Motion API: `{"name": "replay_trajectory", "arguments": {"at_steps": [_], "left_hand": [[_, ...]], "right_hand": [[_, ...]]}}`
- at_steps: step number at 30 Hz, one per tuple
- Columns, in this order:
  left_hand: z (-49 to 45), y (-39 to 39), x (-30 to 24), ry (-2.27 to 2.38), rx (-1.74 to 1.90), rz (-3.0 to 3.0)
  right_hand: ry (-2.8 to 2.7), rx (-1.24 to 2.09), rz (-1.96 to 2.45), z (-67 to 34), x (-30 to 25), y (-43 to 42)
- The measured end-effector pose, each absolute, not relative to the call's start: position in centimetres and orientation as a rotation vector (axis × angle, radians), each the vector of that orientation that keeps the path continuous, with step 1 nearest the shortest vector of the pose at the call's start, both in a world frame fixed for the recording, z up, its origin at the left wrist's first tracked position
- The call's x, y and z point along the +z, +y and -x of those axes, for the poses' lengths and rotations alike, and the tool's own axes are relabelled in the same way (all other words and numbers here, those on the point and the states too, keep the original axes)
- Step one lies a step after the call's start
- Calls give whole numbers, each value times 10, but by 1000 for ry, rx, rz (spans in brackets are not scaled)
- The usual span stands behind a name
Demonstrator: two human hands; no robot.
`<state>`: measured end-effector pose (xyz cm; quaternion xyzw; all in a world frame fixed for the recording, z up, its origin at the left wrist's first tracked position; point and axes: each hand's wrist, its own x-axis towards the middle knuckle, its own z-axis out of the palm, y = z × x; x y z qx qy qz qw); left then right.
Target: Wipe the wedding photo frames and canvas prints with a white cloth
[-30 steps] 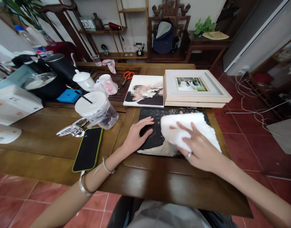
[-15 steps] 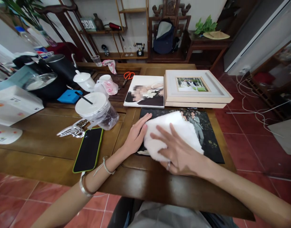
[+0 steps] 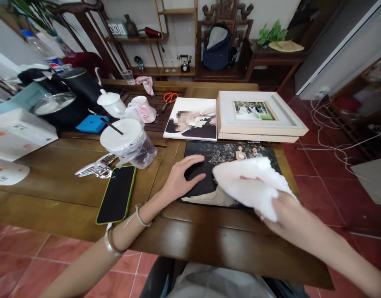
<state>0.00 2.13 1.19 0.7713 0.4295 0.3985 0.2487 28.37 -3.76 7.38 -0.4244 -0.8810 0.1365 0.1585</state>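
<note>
A dark photo print (image 3: 206, 182) of a couple lies flat on the wooden table in front of me. My left hand (image 3: 181, 176) rests at its left edge, thumb and fingers spread, holding nothing. A fluffy white cloth (image 3: 249, 182) covers the right part of the print. My right hand (image 3: 280, 211) grips this cloth at its near right side, and folds of it hide most of the fingers. Just beyond the print lie a white-edged photo panel (image 3: 193, 120) and stacked light wooden picture frames (image 3: 261, 116).
To the left are a green-edged phone (image 3: 116, 194), a clear hair claw (image 3: 99, 166) and a lidded drink cup (image 3: 128, 142) with a straw. Orange-handled scissors (image 3: 170, 99), a white lidded pot (image 3: 110, 103) and a blue box (image 3: 91, 123) stand farther back.
My right hand has moved the white cloth to the right, uncovering the print's left and middle. My left hand stays at the left edge, with its thumb now farther from the fingers.
</note>
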Motion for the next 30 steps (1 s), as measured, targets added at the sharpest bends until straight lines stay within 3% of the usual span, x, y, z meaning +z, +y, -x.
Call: {"name": "replay_trajectory", "arguments": {"at_steps": [6, 13, 24, 30], "left_hand": [[-1, 22, 11, 1136, 1091, -2055], [-1, 22, 13, 1162, 1081, -2041], [-2, 21, 13, 1142, 1089, -2023], [-2, 20, 13, 1164, 1068, -2043]], "right_hand": [[-2671, 18, 1289, -246, 101, 29], [-2873, 18, 1206, -170, 101, 75], [-2736, 12, 1676, -304, 93, 32], [-2652, 6, 1728, -379, 99, 16]]}}
